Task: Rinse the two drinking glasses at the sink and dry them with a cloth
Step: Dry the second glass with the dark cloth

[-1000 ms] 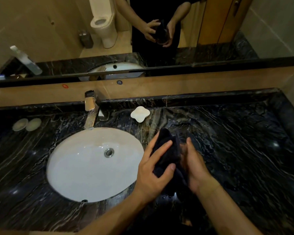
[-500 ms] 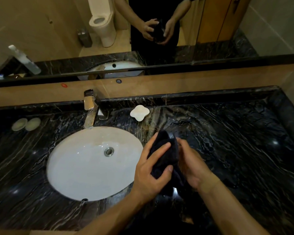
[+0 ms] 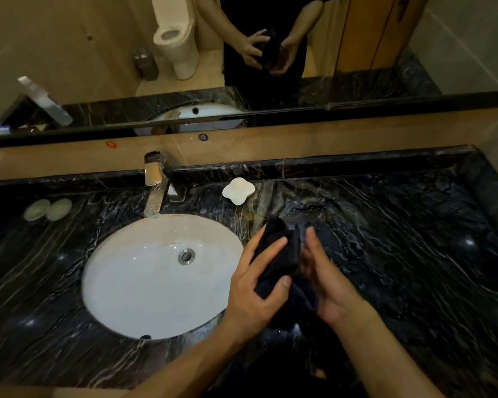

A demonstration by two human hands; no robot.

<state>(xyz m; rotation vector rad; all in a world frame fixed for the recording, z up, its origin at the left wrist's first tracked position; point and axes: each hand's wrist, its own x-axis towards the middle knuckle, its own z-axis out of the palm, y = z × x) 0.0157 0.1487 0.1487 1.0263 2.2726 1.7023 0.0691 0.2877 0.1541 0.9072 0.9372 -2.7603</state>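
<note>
Both of our grips are wrapped around the dark cloth (image 3: 279, 254): our left hand (image 3: 259, 285) has its fingers curled over the near side with the thumb pressed against the folds, and our right hand (image 3: 328, 285) cups the far side with its fingers straight and laid flat against the fabric. We hold the bundle in the air just right of the sink (image 3: 144, 282), above the black marble bench (image 3: 400, 254), most likely so any drips fall on stone or basin rather than on us.

We cannot see a glass. The cloth is bunched into an upright roll between the palms, which would suit a tumbler wrapped inside and being rubbed dry, but the fabric and the dim light hide whatever is in there. No second glass shows on the bench either; we can only make out a white soap dish (image 3: 238, 191) behind the cloth and two pale round lids or coasters (image 3: 48, 209) far to the left.

No water shows at the faucet (image 3: 155, 185) and the basin holds nothing, so we judge the rinsing finished for this piece and the drying stage in hand. Opposing palms let us twist the cloth around whatever it covers without bare skin touching it.
</note>
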